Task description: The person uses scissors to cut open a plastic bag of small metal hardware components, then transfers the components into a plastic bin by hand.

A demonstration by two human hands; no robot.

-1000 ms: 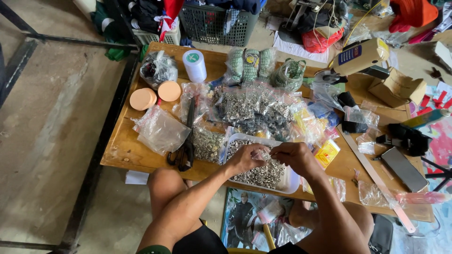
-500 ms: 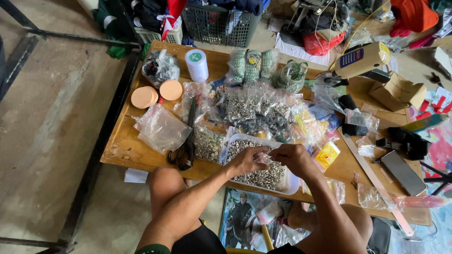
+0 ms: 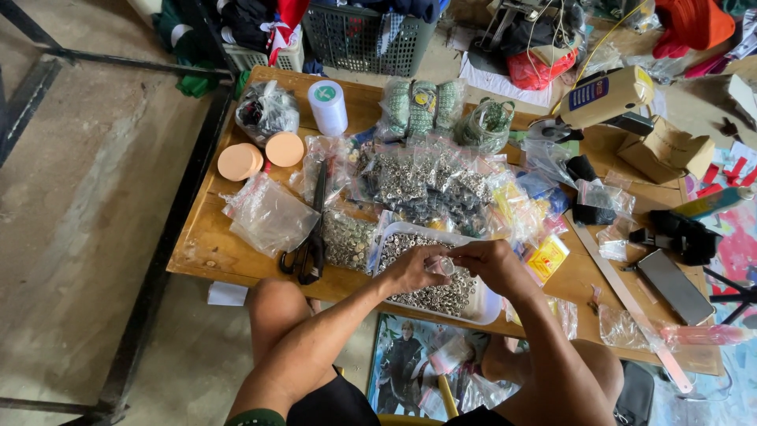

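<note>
Pinching a small clear bag (image 3: 443, 266) between them, the left hand (image 3: 410, 270) and right hand (image 3: 490, 264) meet above the white tray (image 3: 490, 304) of metal rings at the wooden table (image 3: 206, 241)'s near edge; black scissors (image 3: 310, 248) lie just left of the tray.

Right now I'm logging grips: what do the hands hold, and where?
Both the left hand and right hand pinch a small clear bag by its edges, over the tray.
</note>
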